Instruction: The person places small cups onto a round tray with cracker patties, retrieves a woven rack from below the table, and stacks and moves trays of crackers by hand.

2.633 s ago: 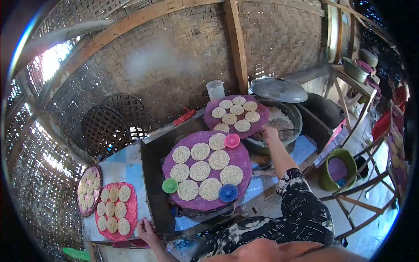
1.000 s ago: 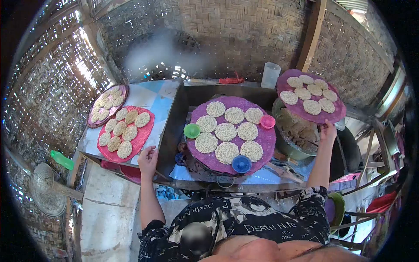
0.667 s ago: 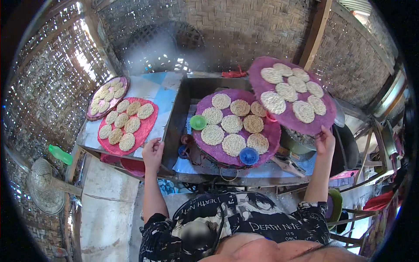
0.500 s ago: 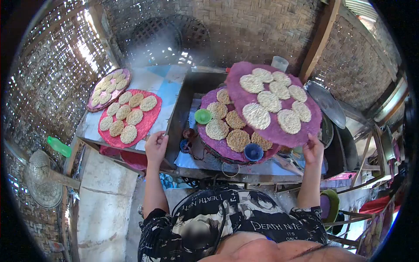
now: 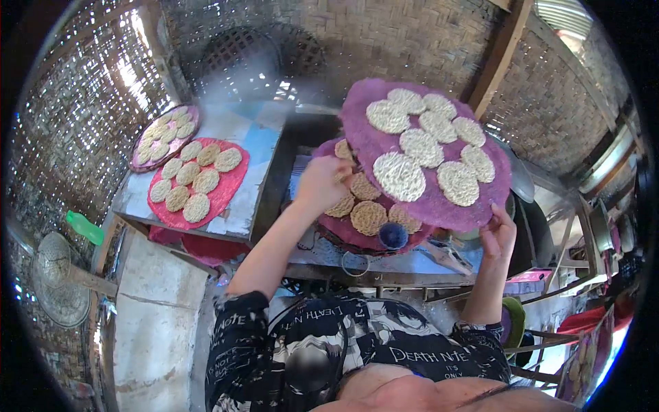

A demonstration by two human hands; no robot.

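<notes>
While the right hand (image 5: 498, 230) pinches its near edge, raised round purple tray (image 5: 430, 214): bears pale textured discs (image 5: 399, 177).
Left hand (image 5: 325, 182): fingers curled above lower purple tray (image 5: 336, 228); grip, cannot tell.
Blue cup (image 5: 392, 235): between the hands.

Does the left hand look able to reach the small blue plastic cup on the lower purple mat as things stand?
Probably yes: the blue cup shows uncovered beside the raised purple mat, though whether the left hand is empty is hidden.

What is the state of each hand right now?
Left hand: fingers curled over lower purple tray; grip cannot be told.
Right hand: closed on upper purple tray's edge.
</notes>
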